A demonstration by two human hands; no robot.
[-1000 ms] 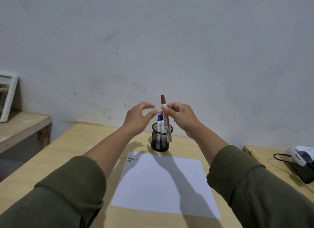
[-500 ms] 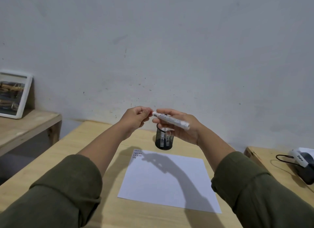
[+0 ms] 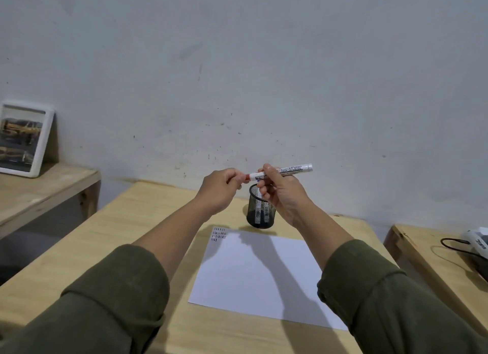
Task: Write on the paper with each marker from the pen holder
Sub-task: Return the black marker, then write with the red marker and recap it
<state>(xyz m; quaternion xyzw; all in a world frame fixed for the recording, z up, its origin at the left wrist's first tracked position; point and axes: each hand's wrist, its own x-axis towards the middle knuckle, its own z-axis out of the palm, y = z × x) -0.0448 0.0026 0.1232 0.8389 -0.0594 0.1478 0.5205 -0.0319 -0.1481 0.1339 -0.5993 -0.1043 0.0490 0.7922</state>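
Against a scuffed pale wall stood a light wooden desk, with a framed picture on the shelf at far left. Above the desk, the left hand was closed around the red cap of the marker, fingers curled tight. The marker lay level in the air, over the black mesh pen holder, where other markers stood. The right hand pinched its white barrel between thumb and fingertips. The paper lay flat nearer the person, just in front of the holder, with small rows of strokes at its far left corner. Uncapping seemed the step in hand: a straight pull along the barrel, the right hand steady, would best free the cap without jerking the tip toward the sleeves.
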